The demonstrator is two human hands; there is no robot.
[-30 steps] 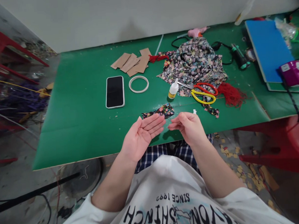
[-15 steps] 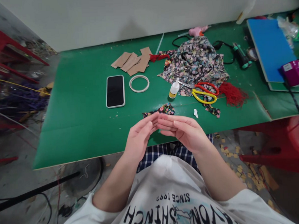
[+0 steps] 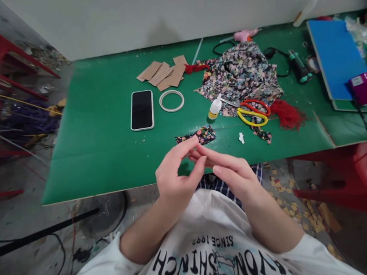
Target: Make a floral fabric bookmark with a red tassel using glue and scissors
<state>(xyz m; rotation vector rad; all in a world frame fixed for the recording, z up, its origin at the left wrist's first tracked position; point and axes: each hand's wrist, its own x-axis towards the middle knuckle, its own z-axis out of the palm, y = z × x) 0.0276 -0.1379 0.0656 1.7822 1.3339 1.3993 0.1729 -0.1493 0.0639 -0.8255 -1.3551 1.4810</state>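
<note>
My left hand (image 3: pixel 179 169) and my right hand (image 3: pixel 235 169) meet above the table's front edge, fingertips touching. The left thumb rests against the right fingers, and its index finger arches forward with a gap under it. On my right hand the fingers are stretched out, with the thumb alongside. I see nothing held in either one. Just beyond the fingertips lies a dark floral fabric strip (image 3: pixel 206 133). A small white glue bottle (image 3: pixel 215 108) with a yellow label stands behind it. To the right are scissors (image 3: pixel 252 114) with red and yellow handles and a small white scrap (image 3: pixel 241 138).
The green table (image 3: pixel 105 153) holds a phone (image 3: pixel 142 110), a tape roll (image 3: pixel 171 101), cardboard pieces (image 3: pixel 164 73), crumpled floral cloth (image 3: pixel 243 72), red thread (image 3: pixel 288 114), a pink glue gun (image 3: pixel 245 35) and a blue board (image 3: pixel 335 58). Red stools flank the table.
My left hand has turned and its thumb has moved right onto the right fingers. My right hand has dropped slightly toward me. The view has shifted a little.
</note>
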